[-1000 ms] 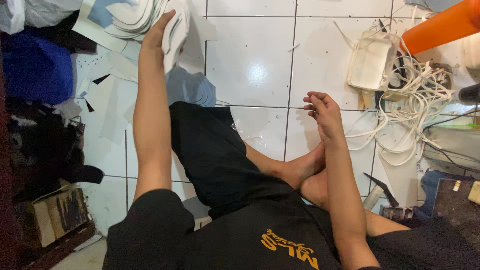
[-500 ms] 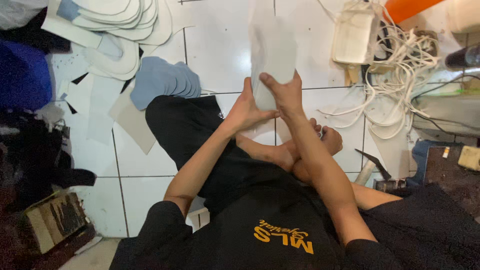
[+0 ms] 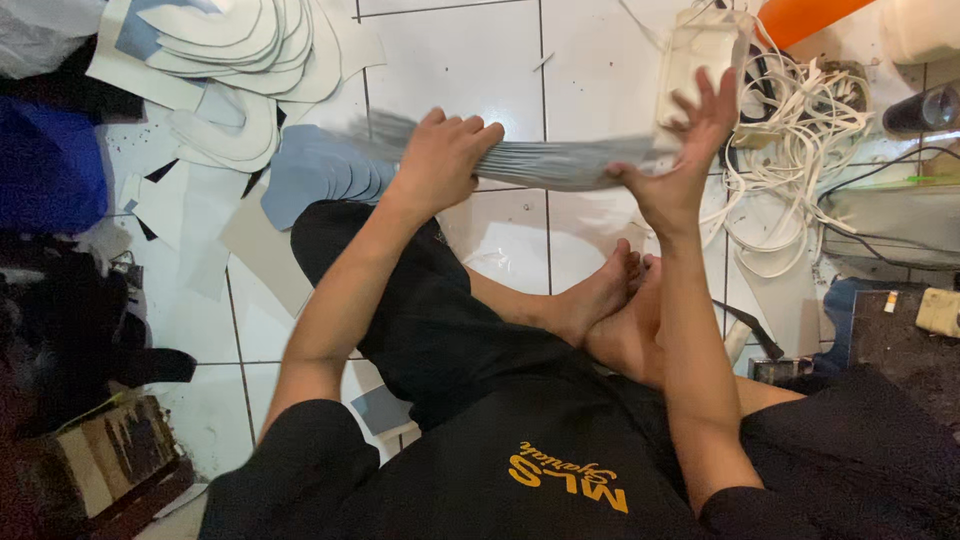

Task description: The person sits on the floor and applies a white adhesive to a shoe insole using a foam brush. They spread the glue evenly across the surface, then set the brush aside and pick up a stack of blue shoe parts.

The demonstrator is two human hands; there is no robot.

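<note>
The left hand [image 3: 445, 160] grips one end of a stack of grey sheets [image 3: 560, 165] held lengthwise above the tiled floor [image 3: 470, 70], while the right hand [image 3: 685, 160], fingers spread, pinches the other end.

I count my two hands, left hand [image 3: 440, 160] and right hand [image 3: 680, 150]; one stack of grey cut pieces [image 3: 560, 165] between them; two bare feet [image 3: 610, 310]; one orange cone [image 3: 815, 15].
</note>
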